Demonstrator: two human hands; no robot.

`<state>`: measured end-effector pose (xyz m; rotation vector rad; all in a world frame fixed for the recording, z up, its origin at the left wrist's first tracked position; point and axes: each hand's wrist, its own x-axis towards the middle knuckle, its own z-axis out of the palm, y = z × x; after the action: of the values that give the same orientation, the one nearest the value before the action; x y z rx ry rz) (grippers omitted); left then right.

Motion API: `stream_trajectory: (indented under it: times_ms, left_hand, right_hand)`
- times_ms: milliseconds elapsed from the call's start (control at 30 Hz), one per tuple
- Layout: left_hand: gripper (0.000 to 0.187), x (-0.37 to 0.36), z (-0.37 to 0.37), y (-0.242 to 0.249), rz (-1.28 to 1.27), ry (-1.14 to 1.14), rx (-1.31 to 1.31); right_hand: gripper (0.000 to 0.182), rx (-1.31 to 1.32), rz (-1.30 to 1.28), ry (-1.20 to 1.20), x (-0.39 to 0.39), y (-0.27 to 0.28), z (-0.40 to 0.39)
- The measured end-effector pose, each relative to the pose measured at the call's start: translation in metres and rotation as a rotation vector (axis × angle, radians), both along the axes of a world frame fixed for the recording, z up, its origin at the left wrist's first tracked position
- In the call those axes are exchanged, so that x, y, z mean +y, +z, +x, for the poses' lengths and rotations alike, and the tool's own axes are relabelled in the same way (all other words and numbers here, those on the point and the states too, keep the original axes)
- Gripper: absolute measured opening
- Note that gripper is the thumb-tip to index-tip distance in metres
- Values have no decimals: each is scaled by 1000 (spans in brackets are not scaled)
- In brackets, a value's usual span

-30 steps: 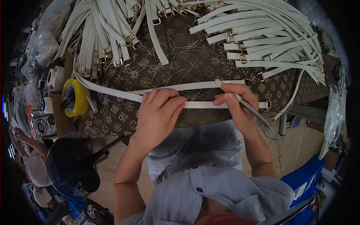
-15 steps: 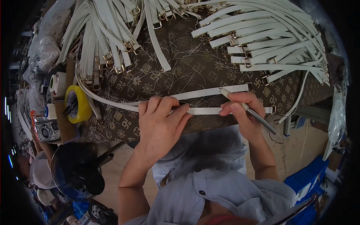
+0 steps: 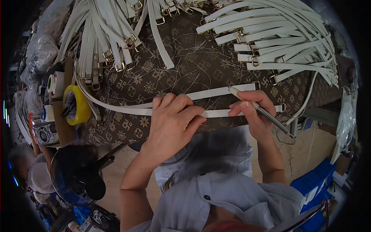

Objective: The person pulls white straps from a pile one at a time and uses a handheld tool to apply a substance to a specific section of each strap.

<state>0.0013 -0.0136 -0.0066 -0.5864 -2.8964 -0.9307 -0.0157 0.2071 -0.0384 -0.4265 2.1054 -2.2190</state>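
Pinching near white strap (image 3: 220, 113) between thumb and forefinger of left hand (image 3: 172, 118), right of yellow tape roll (image 3: 83, 104); bending other left fingers close together over it. Covering a stretch of near white strap with that hand, so can't tell exact grip point. Gripping pen-like tool (image 3: 273, 120) with thumb and fingers of right hand (image 3: 257, 112), farther right of yellow tape roll. Can't tell whether right fingertips touch near white strap or sit just beside it.

Count two hands, one pen-like tool, two straps stretched out on patterned cloth (image 3: 131, 123) right of yellow tape roll, one buckle showing per strap. Can't tell whether far white strap (image 3: 210, 93) joins near one behind left hand. Count two big piles: left strap pile (image 3: 102, 34) above yellow tape roll, right strap pile (image 3: 278, 36) well up and right of it, both cut off at top; too overlapped to count straps or buckles. Thin loose threads (image 3: 195, 79) up and right of yellow tape roll, too tangled to count.

Count one dark object (image 3: 69, 107) inside yellow tape roll, shape unclear. One fan (image 3: 77, 174) below yellow tape roll, blades hard to read. One other person (image 3: 40, 178) below and left of yellow tape roll, blurred, partly behind fan
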Motion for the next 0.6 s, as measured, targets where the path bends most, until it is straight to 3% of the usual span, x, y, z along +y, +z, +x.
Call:
stream_trajectory:
  times_ms: [167,333,600]
  left_hand:
    - [11,2,3,-7,64,34,-21]
    - [25,-1,5,-6,98,71,-88]
    - [29,1,3,5,-5,32,-150]
  right_hand:
    - [19,-11,14,7,0,1,1]
    - [19,33,59,12,3,-1,1]
    - [17,68,43,8,1,-4,0]
